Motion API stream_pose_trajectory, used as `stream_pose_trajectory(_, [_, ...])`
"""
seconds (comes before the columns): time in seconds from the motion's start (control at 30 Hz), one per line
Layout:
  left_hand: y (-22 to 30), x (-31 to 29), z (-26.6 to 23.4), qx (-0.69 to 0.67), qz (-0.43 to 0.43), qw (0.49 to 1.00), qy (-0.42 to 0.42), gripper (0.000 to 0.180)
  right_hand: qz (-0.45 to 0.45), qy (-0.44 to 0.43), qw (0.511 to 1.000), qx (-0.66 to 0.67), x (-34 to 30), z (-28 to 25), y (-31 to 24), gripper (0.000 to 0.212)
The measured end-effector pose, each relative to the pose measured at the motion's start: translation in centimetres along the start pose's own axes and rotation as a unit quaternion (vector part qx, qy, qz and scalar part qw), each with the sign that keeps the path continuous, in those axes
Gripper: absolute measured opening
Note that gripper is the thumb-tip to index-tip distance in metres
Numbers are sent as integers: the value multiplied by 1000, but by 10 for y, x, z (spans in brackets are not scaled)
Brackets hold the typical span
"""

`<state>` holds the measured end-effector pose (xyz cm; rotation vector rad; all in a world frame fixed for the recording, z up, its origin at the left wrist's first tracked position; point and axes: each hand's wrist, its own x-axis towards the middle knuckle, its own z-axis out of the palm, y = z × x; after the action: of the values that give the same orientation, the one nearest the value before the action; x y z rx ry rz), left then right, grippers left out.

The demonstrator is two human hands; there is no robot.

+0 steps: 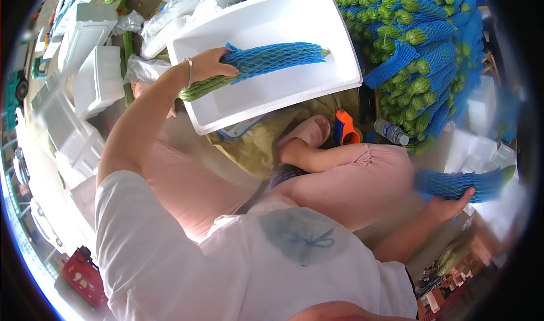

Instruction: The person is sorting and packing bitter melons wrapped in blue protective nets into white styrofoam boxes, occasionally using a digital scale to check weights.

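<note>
My left hand, with a bracelet at the wrist, closes round a long green ribbed gourd in a blue net sleeve. That gourd lies slantwise over the near left rim of a white foam box, its bare end sticking out past the rim and its sleeved part inside. Out to the right, my right hand grips another sleeved gourd from below; its green tip shows at the far end. Blur softens this second gourd's near end.
A big heap of blue-netted gourds rises right of the box. An orange and blue tape dispenser and a clear bottle lie before it. White foam boxes and clear plastic bags stand at the left. My bent legs border the box's near side.
</note>
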<state>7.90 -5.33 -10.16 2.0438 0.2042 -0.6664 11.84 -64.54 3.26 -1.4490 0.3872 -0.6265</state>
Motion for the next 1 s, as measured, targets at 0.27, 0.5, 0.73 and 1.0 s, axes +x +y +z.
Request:
stream_pose_trajectory(0.27, [10,7,-15,116,-116,986,21,58,-86,-242,965,-48,0,93,-12,65])
stream_pose_trajectory(0.5, [6,-4,-3,-59,-113,990,-61,66,-29,-419,906,41,-32,164,-9,57])
stream_pose_trajectory(0.73, [8,-33,25,-260,-142,953,66,57,90,-414,904,56,-44,160,17,48])
stream_pose_trajectory(1.0, [15,32,91,105,-120,950,268,67,127,-334,933,35,-52,174,13,36])
